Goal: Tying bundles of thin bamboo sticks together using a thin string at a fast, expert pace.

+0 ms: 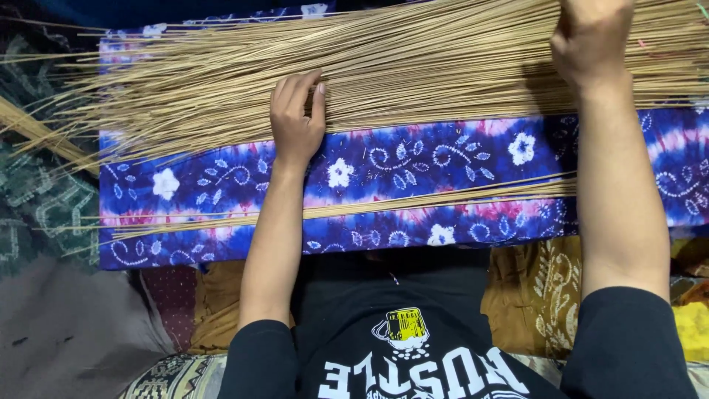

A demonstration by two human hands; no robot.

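Left hand (297,118) flat, released on thin sticks (413,66), right hand (591,41) seemingly clenched, blue patterned cloth (384,166) beneath

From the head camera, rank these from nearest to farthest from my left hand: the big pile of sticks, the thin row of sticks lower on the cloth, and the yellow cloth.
From the left hand:
1. Big pile of sticks: under the fingers, touching.
2. Thin row of sticks: lower on the blue patterned cloth, toward the body.
3. Yellow cloth: far lower right, past the right arm.
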